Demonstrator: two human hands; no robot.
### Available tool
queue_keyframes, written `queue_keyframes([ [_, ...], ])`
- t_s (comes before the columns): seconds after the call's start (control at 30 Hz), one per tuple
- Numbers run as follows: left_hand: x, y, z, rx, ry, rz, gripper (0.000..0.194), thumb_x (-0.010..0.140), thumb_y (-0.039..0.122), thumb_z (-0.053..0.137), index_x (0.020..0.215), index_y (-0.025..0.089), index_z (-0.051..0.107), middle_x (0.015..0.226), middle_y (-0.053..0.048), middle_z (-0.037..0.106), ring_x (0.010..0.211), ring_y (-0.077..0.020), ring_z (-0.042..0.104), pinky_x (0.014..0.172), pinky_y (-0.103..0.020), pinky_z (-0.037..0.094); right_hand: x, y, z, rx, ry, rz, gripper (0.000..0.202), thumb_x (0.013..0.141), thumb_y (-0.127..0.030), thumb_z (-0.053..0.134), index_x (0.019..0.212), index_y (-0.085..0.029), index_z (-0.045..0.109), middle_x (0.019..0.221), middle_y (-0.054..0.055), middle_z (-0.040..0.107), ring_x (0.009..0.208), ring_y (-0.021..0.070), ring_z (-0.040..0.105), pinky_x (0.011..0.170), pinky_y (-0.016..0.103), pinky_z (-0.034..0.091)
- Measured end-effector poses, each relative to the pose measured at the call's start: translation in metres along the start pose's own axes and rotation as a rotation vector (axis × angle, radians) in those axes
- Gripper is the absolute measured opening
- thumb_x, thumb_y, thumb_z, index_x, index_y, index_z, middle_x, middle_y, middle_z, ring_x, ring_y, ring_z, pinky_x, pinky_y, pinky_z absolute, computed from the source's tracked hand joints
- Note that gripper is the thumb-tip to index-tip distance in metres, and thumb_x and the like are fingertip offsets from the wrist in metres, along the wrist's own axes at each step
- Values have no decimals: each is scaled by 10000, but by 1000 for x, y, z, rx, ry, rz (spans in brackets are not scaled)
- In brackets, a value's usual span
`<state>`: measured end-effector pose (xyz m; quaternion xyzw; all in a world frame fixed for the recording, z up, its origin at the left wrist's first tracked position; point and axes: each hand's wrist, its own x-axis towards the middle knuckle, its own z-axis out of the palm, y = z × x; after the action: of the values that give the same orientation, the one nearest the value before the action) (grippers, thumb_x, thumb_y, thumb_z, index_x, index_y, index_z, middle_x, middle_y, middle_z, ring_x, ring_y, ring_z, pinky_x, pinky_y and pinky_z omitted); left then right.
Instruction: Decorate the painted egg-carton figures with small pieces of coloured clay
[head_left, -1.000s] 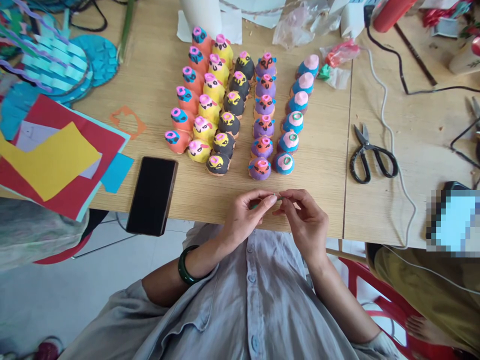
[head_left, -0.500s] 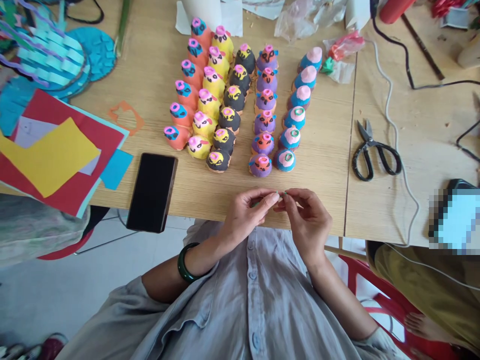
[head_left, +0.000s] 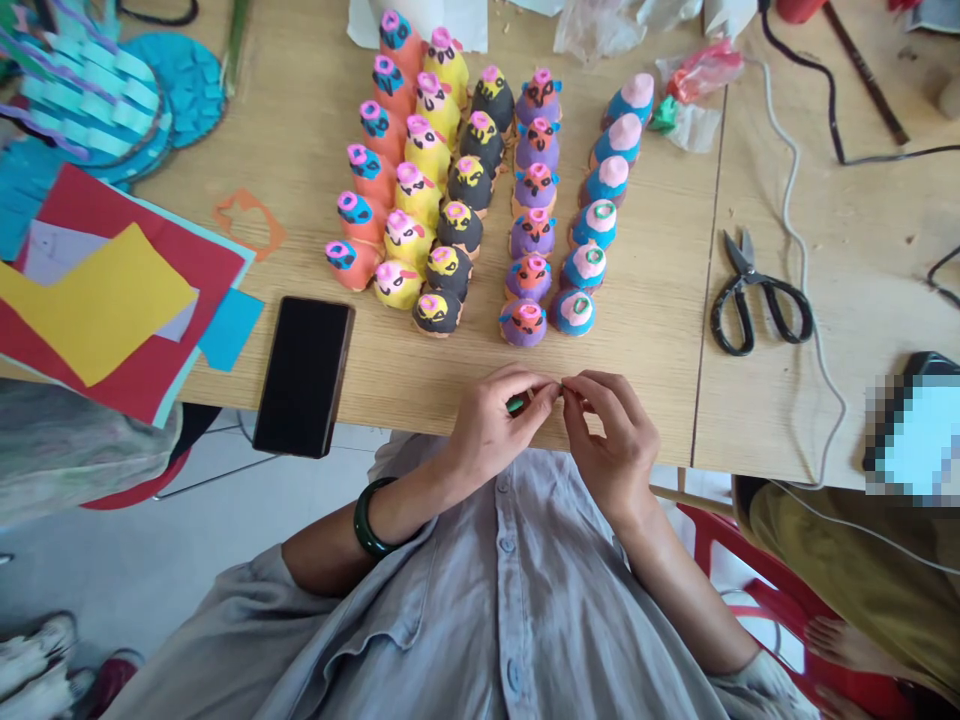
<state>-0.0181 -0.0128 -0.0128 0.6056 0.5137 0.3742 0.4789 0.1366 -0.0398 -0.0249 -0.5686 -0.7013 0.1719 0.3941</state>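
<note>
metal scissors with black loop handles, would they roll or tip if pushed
The black-handled scissors likely won't roll or tip, lying flat. Their blades stand apart, so they might pivot. Pushed right, they'd probably nudge the white cable beside one handle.

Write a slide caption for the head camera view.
Left hand and right hand, fingertips close together, green material in the left, before rows of colourful figures on a wooden table.
</note>
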Motion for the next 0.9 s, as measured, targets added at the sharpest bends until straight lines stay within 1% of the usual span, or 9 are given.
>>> queue_keyframes([
  [0.3, 1, 0, -2, 36, -34, 0, 222, 944, 241, 602, 776, 160, 723, 799, -68, 720, 755, -171, 653, 687, -269, 484, 2, -3, -3, 43, -84, 2, 203, 976, -126, 560, 1082, -234, 696, 1006, 83, 717, 912, 203, 705, 709, 341, 614],
  [0.43, 2, -2, -5, 25, -66, 27, 227, 955, 243, 589, 782, 154, 706, 769, -47, 701, 734, -150, 630, 693, -254, 469, 5, -3, -6, 148, -110, 66, 239, 976, -115, 575, 1149, -236, 687, 998, 62, 703, 857, 164, 695, 698, 304, 619],
  [0.53, 3, -1, -9, 36, -91, 12, 262, 945, 241, 580, 719, 152, 676, 708, -25, 650, 692, -134, 585, 664, -248, 446, 6, 0, -9, 166, -155, 18, 233, 968, -109, 597, 1142, -225, 699, 1010, 71, 695, 875, 172, 696, 702, 309, 615],
  [0.6, 4, 1, -11, 10, -112, -42, 242, 921, 228, 586, 716, 146, 683, 709, -22, 647, 702, -133, 586, 670, -246, 448, 7, 3, -11, 128, -177, -65, 209, 955, -106, 619, 1111, -214, 707, 1011, 83, 692, 886, 192, 696, 709, 333, 611],
  [0.67, 4, 4, -13, -60, -161, -145, 248, 911, 246, 589, 718, 139, 705, 689, -17, 647, 685, -129, 588, 649, -241, 450, 7, 5, -11, 107, -185, -119, 202, 943, -96, 633, 1092, -211, 708, 1000, 83, 689, 860, 192, 692, 707, 342, 607],
  [0.77, 0, 9, -20, -191, -207, -317, 265, 927, 324, 592, 862, 142, 774, 648, 4, 635, 575, -102, 541, 540, -223, 413, 8, 5, -9, 178, -150, -51, 190, 933, -94, 643, 1052, -226, 711, 984, 61, 683, 806, 164, 679, 681, 313, 608],
  [0.83, -9, 11, -31, -200, -116, -324, 288, 939, 348, 602, 1081, 173, 783, 709, 1, 682, 562, -93, 543, 523, -218, 412, 8, 6, -6, 272, -110, 88, 148, 930, -125, 657, 1009, -236, 715, 968, 44, 677, 791, 155, 677, 658, 296, 613],
  [0.87, -15, 11, -40, -153, -19, -281, 307, 950, 355, 601, 1146, 194, 774, 758, -9, 712, 592, -96, 566, 551, -220, 435, 8, 6, -4, 317, -93, 160, 117, 928, -149, 667, 985, -238, 717, 954, 37, 673, 785, 155, 678, 648, 291, 615],
  [0.9, -21, 10, -51, -70, 86, -236, 283, 949, 371, 618, 1098, 206, 793, 817, -24, 743, 644, -108, 601, 584, -227, 458, 8, 7, -3, 356, -79, 223, 85, 925, -175, 677, 964, -239, 718, 940, 32, 669, 774, 154, 679, 635, 287, 615],
])
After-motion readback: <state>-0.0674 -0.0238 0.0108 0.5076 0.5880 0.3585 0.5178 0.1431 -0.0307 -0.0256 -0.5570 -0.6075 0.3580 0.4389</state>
